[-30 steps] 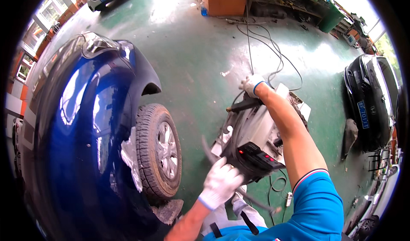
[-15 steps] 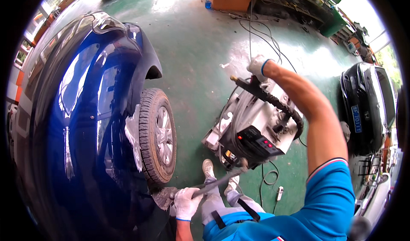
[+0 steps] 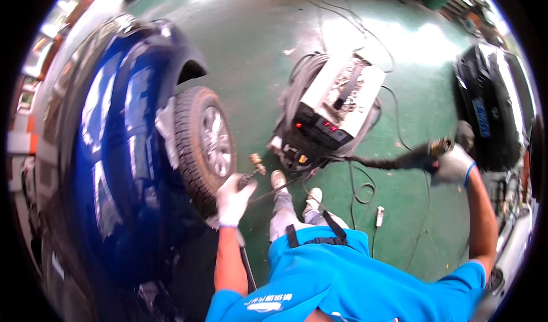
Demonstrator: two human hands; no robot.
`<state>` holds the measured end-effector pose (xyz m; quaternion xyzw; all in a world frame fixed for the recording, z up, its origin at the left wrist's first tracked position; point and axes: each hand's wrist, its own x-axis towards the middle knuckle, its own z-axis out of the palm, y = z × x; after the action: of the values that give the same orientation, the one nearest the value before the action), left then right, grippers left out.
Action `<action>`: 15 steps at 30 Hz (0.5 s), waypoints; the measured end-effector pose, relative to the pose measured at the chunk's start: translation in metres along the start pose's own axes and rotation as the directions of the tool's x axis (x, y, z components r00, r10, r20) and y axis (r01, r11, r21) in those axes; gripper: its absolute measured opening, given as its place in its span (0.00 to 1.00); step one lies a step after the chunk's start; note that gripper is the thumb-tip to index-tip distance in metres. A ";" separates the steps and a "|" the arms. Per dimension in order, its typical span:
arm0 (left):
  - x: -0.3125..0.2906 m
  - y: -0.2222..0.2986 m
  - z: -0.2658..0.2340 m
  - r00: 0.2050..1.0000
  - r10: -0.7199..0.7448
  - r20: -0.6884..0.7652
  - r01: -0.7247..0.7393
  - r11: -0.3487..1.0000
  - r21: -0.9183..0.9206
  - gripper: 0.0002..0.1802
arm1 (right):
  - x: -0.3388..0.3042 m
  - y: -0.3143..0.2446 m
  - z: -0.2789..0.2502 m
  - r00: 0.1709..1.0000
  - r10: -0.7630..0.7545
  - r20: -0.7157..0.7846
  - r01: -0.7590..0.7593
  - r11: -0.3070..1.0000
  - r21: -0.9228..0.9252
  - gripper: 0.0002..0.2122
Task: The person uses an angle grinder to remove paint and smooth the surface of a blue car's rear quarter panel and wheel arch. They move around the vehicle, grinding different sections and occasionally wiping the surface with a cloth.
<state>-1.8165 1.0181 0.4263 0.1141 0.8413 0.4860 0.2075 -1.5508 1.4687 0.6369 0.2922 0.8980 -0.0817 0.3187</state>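
Observation:
My left hand, in a white glove, is closed around a dark cable end with a brass fitting sticking out beyond the fingers. It is beside the tyre of a dark blue car. Far to the right, my gloved right hand grips a black gun-like handle with a brass end. A thick black cable runs from that handle to a white machine with a black, red-lit front panel, standing on the floor between my hands.
The blue car's bodywork fills the left, with a pale bare patch near the wheel. A black car stands at the right. Loose cables and a white power strip lie on the green floor.
My right hand has swung from beyond the machine to the far right, carrying the gun-like handle. My left hand has risen slightly, moving leftward with the cable end. The view has shifted.

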 end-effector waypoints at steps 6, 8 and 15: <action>0.020 0.030 0.012 0.981 0.134 -0.140 -0.169 0.944 -0.283 0.16 | -0.002 0.059 0.296 0.979 -0.026 0.204 -0.205 -0.192 0.960 0.17; 0.005 0.039 -0.002 0.981 0.147 -0.125 -0.179 0.936 -0.302 0.12 | -0.002 0.020 0.349 0.970 -0.135 0.203 -0.235 -0.734 0.637 0.19; -0.008 0.049 -0.022 0.997 -0.082 0.017 0.083 0.950 -0.302 0.06 | -0.038 -0.071 0.293 0.957 -0.170 -0.235 0.083 -0.617 0.783 0.34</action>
<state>-1.8199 1.0221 0.4800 0.0470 0.7605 0.5997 0.2445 -1.4139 1.2949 0.4279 0.2788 0.3546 -0.8857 -0.1098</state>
